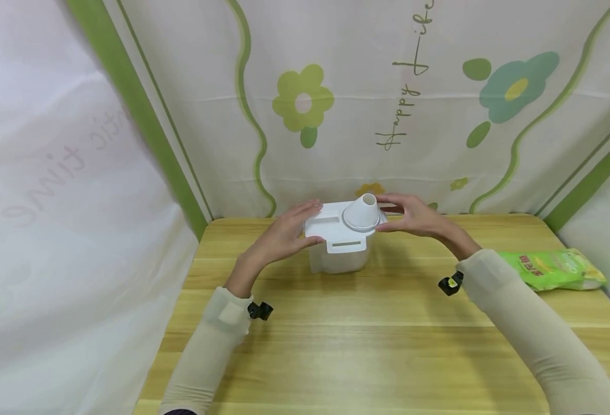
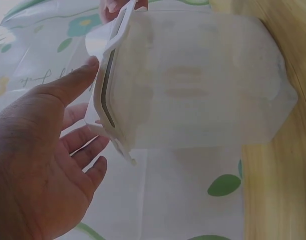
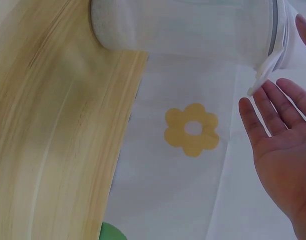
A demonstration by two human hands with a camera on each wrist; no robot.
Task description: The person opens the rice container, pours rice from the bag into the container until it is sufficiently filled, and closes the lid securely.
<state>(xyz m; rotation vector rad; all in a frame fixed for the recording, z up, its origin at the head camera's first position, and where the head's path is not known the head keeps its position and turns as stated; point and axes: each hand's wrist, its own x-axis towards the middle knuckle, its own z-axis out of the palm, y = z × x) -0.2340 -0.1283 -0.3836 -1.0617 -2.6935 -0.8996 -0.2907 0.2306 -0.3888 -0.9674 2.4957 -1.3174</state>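
Note:
A translucent plastic storage container [image 1: 340, 263] stands upright near the table's back edge. Its white lid [image 1: 333, 209] carries a cone-shaped cap [image 1: 362, 216] on the right, and a slotted latch [image 1: 346, 246] hangs over the front. My left hand [image 1: 283, 233] holds the lid's left end, thumb at the near edge and fingers toward the far side. At the opposite end, my right hand [image 1: 416, 216] spans the lid beside the cone, its thumb in front. In the right wrist view, the right fingers [image 3: 272, 112] reach a side flap of the lid [image 3: 262, 75].
A green printed packet [image 1: 559, 270] lies on the wooden table [image 1: 336, 346] at the right, partly behind the right sleeve. A floral curtain [image 1: 356, 115] rises just behind the container, and white fabric [image 1: 66, 230] borders the left side.

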